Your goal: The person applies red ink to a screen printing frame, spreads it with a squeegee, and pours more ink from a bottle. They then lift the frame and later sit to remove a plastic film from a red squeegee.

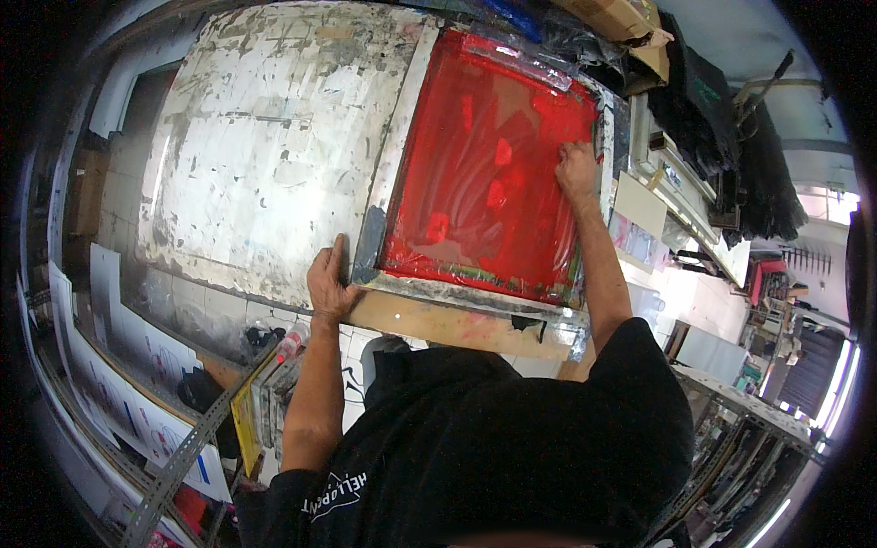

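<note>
Overhead fisheye view of a workshop. Across the middle, a broad white desk [256,155], scuffed and flecked with grey. Toward its right side, a pale rectangular frame [399,137] lying flat, with a glossy red screen [448,183] inside, streaked and patched with brighter red. By the frame's near left corner, the left hand [331,285], spread wide, forefinger pointing away from the body and thumb stretched toward the frame. Over the screen's right side, close to the right bar of the frame, the right hand [575,173], fingers curled narrow; impossible to tell from this angle whether around anything. Along the near edge, a tan board [438,324]; below that, a black T-shirt [512,429]. Beyond the far right corner, a cardboard box [621,18] and hanging black sheeting [767,164]. At lower left, white panels [137,393] beside a perforated metal bar [187,457]; at lower right, crowded metal shelving [731,402].
</note>
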### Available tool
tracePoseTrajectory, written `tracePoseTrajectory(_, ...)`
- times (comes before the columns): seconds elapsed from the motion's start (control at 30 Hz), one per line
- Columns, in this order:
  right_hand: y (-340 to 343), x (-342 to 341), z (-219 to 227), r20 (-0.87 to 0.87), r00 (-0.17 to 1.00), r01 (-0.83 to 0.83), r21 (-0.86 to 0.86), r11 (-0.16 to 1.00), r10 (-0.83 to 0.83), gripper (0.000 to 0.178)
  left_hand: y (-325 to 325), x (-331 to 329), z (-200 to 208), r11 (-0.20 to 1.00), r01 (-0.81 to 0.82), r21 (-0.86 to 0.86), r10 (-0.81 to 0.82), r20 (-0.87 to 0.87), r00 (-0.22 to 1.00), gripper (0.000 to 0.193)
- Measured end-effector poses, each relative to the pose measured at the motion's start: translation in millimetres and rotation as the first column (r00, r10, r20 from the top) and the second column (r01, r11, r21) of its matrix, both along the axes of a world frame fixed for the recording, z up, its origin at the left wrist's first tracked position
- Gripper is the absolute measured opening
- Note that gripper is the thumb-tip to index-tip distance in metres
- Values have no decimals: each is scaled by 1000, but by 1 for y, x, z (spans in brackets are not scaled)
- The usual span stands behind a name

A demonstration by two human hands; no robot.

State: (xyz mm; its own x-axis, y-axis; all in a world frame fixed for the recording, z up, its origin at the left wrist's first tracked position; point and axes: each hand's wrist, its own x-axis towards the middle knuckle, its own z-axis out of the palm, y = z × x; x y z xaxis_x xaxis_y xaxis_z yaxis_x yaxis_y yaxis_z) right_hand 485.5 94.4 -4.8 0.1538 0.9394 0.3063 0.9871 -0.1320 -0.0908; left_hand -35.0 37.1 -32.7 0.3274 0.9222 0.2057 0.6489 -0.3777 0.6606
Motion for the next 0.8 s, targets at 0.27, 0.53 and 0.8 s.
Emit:
tracePoseTrajectory(0.27,5,4,8,-31,994,102,65,993,-100,23,0,1,0,1000,-8,-2,8,-30,1000,105)
tracePoseTrajectory(0.53,-11,8,-3,-134,978,168,72,983,-157,29,1,1,0,1000,-6,-2,6,-34,999,105)
tracePoseTrajectory(0.8,-23,4,14,120,992,45,-143,989,-28,28,0,1,-4,999,-21,-41,19,-50,999,104)
